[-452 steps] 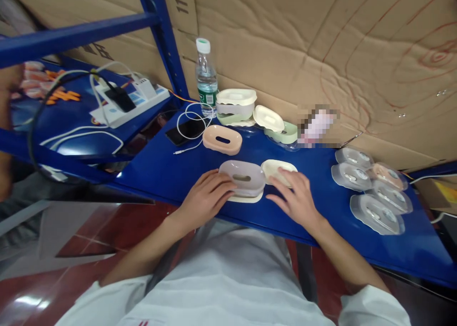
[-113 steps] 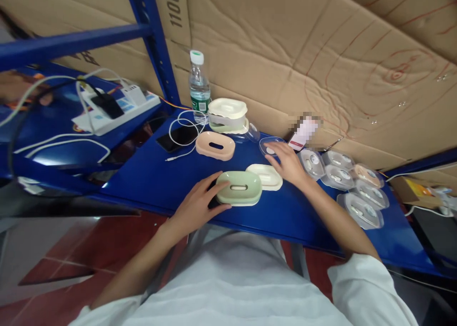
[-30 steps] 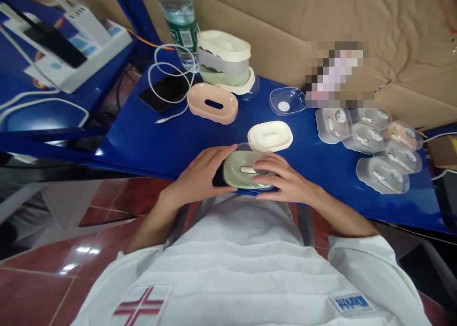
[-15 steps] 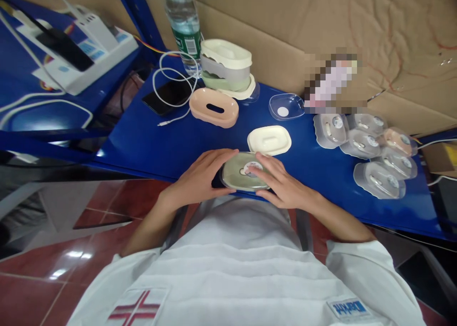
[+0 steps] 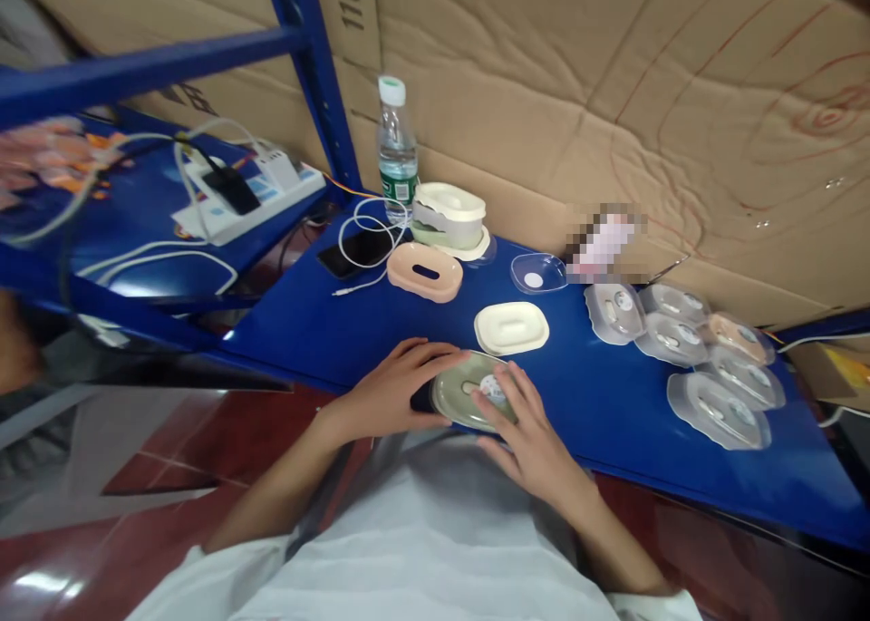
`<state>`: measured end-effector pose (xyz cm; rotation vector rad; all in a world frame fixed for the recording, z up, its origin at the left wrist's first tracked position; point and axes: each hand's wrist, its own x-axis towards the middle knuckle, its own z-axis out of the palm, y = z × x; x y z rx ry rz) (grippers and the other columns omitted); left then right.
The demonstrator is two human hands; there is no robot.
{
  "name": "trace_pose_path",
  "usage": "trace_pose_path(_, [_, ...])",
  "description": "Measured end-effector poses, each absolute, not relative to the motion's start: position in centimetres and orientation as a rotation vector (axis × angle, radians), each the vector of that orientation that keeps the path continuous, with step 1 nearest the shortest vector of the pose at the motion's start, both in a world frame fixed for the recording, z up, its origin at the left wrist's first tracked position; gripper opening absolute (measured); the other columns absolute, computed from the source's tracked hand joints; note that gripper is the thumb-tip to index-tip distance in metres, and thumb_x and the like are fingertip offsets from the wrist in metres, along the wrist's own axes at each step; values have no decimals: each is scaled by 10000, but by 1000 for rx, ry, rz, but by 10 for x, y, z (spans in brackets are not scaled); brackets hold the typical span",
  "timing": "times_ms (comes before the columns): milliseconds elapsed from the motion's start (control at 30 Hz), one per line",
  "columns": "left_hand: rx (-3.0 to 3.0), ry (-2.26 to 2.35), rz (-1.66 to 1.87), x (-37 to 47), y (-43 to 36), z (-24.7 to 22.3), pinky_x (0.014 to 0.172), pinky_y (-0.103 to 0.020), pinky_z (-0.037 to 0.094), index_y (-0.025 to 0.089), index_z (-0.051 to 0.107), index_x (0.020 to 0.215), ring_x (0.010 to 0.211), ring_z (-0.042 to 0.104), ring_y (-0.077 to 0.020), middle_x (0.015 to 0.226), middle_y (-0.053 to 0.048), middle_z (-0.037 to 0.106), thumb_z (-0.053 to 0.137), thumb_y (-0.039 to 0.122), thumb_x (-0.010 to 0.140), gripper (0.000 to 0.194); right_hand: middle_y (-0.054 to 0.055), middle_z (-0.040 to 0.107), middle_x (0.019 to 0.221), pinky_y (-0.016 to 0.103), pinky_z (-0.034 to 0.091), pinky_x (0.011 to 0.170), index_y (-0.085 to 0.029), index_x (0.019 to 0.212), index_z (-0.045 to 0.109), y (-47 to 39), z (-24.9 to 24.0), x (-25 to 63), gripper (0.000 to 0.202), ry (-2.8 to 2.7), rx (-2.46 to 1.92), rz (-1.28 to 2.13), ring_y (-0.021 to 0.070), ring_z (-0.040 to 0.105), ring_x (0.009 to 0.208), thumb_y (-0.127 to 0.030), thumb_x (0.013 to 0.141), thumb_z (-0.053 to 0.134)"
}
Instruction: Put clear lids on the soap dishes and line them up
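Observation:
A green oval box under a clear cover point(image 5: 462, 394) is at the table's near edge, between my two hands. My left hand point(image 5: 394, 390) holds its left end, fingers along the far side and thumb on the near side. On the right end, my right hand point(image 5: 534, 435) grips with its fingers over the cover and a round sticker, its thumb at the near side. Just beyond the box lies a cream oval lid point(image 5: 511, 327). Farther off are a peach oval dish with a slot point(image 5: 413, 286) and a clear cover with a white round sticker point(image 5: 554, 275).
Several clear-covered boxes point(image 5: 720, 412) stand at the right of the blue table point(image 5: 326, 335). At the back left are stacked boxes point(image 5: 449, 202), a water bottle point(image 5: 397, 150), and a black phone point(image 5: 336, 257) under a white cable. A power strip point(image 5: 237, 213) lies farther left.
The head view has shifted, so the table things sit lower in the picture. My right hand's fingers have moved farther onto the cover; both hands remain at the green box.

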<state>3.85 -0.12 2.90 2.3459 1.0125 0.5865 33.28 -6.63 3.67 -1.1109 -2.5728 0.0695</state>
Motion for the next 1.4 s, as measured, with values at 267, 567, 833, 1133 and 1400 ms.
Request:
trace_pose_path(267, [2347,978,604,37,0,32,1293,-558,384,356,521,1619,1475,544,-320,1567,-93,626,937,492,830,902,94,379,1759,694,462,1235,-365,1681,418,-64,30,332,629,-2504,-1037,112,374,252,1673,-281,1084,599])
trace_pose_path(567, [2293,1001,634,36,0,25,1263,-523,432,353,519,1614,1488,526,-316,1583,-97,598,903,520,861,862,94,457,1715,698,437,1250,-339,1622,510,-57,36,328,550,-2532,-1031,76,374,291,1658,-300,1082,607])
trace_pose_path(833, [2326,1013,622,38,-1,24,1260,-553,427,324,593,1532,1472,544,-329,1583,-105,597,900,459,868,745,72,430,1739,671,393,1287,-331,1634,497,-51,42,338,544,-2598,-942,112,357,285,1660,-310,1095,572])
trace_pose_path(1133, [2410,1008,532,43,-3,29,1300,-571,381,329,461,1649,1482,534,-345,1585,-114,589,840,525,922,842,88,561,1630,612,452,1261,-336,1550,604,-57,40,334,480,-2587,-1046,-54,347,400,1596,-395,1075,644])
trace_pose_path(1400, [2649,754,499,80,0,41,1303,-695,309,287,227,1744,1604,391,-384,1729,-205,385,628,558,1067,832,107,536,1650,632,520,1164,-376,1644,484,-94,35,396,630,-2351,-1404,-141,390,449,1553,-351,1046,682])
